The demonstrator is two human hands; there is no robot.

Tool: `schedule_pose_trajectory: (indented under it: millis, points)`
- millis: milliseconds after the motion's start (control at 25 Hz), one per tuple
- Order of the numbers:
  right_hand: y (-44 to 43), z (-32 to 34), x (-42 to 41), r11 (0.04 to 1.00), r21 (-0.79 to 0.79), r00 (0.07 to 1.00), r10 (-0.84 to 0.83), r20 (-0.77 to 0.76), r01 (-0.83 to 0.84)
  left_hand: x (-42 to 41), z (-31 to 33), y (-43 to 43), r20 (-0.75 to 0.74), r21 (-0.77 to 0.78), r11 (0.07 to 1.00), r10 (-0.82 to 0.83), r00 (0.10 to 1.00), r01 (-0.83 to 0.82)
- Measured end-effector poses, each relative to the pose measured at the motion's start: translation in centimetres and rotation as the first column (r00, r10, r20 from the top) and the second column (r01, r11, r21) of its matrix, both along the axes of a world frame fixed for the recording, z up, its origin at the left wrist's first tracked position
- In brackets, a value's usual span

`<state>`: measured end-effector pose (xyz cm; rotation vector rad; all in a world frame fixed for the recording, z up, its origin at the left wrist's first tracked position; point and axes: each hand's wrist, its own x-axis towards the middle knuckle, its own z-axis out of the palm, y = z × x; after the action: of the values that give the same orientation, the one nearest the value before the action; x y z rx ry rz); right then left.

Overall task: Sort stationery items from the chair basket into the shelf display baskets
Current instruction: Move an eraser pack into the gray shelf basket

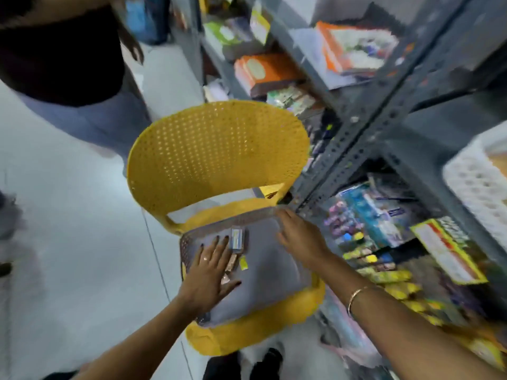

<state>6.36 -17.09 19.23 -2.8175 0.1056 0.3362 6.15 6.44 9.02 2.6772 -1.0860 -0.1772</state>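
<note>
A grey basket rests on the seat of a yellow plastic chair. Inside it, near its left side, lie a small blue-and-white packet, a brownish packet and a tiny yellow item. My left hand lies flat inside the basket with its fingers spread, touching the packets. My right hand reaches over the basket's far right corner, fingers spread, nothing visible in it. The image is blurred by motion.
A grey metal shelf rack full of colourful stationery packs stands to the right. A white display basket sits on a shelf at the right edge. Another person stands at the upper left on the pale floor.
</note>
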Motion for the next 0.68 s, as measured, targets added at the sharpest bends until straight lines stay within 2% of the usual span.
schedule_pose_trajectory:
  millis: [200, 320, 400, 440, 560, 680]
  points:
    - [2.5, -12.0, 4.0, 0.985, 0.052, 0.966, 0.171, -0.196, -0.163, -2.6, -8.5, 4.5, -0.168, 0.164, 0.984, -0.039, 0.985, 0.067]
    - [3.6, -17.0, 5.3, 0.985, 0.070, 0.961, 0.169, -0.217, -0.158, -2.3, -10.1, 5.3, -0.168, 0.180, 0.974, -0.105, 0.980, 0.135]
    - [4.8, -19.8, 6.4, 0.997, 0.066, 0.972, 0.046, -0.229, -0.032, -1.7, -11.1, 5.3, -0.194, 0.183, 0.971, -0.119, 0.974, 0.155]
    - [5.5, -20.6, 6.9, 0.994, 0.073, 0.967, -0.066, -0.248, 0.086, -1.5, -11.6, 5.4, -0.202, 0.193, 0.968, -0.122, 0.972, 0.162]
    - [7.3, -22.3, 8.3, 0.911, 0.092, 0.875, -0.353, -0.331, 0.402, -1.4, -12.5, 5.5, -0.181, 0.187, 0.960, -0.175, 0.968, 0.208]
    - [8.8, -23.7, 8.6, 0.844, 0.148, 0.824, -0.442, -0.354, 0.516, -1.4, -13.1, 5.9, -0.168, 0.182, 0.959, -0.187, 0.968, 0.217]
